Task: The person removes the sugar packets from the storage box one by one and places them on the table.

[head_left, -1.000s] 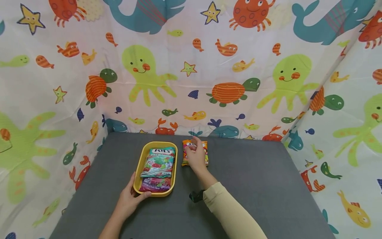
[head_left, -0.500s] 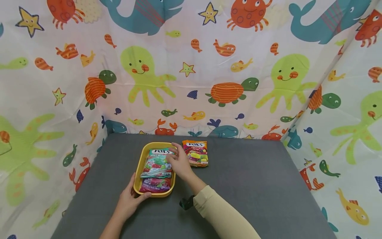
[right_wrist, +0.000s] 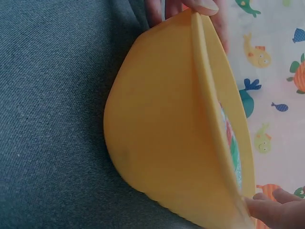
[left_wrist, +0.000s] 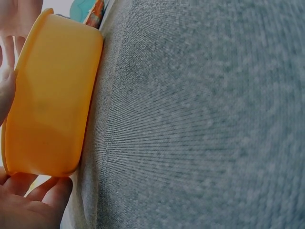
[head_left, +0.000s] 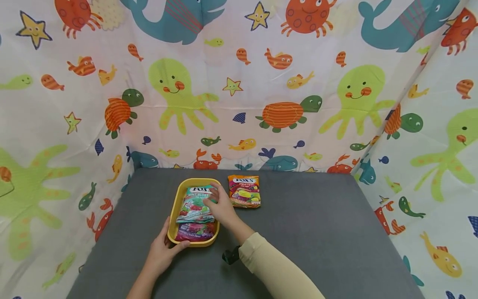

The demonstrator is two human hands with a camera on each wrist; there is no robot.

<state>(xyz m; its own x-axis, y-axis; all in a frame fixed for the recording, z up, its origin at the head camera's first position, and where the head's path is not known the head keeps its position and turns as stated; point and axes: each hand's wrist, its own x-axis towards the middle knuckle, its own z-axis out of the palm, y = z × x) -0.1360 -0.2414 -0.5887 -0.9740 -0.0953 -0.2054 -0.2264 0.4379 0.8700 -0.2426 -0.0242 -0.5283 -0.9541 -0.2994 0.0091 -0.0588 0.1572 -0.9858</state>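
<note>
In the head view a yellow container (head_left: 172, 226) holds a teal FOX'S candy bag (head_left: 194, 207), which lies partly over a purple candy bag (head_left: 196, 232). My left hand (head_left: 160, 252) grips the container's near left corner, thumb along the front and fingers on the left side. Above the container's right rim is my right hand (head_left: 221, 207), fingers loosely bent over the teal bag's right part. Nothing shows pinched in them, though the fingertips are partly hidden. The right wrist view shows the container's side wall (right_wrist: 152, 114), with right-hand fingers (right_wrist: 271, 210) beyond its rim.
An orange FOX'S fruits candy bag (head_left: 244, 192) lies flat on the grey tabletop (head_left: 298, 232), to the right of the container. Curtains printed with sea animals (head_left: 281, 114) enclose the back and both sides. A dark strap piece (head_left: 230, 255) hangs at the right wrist.
My right hand has moved left from over the orange bag to above the container, then barely shifted. The orange bag stays on the table. My left hand keeps its hold on the container.
</note>
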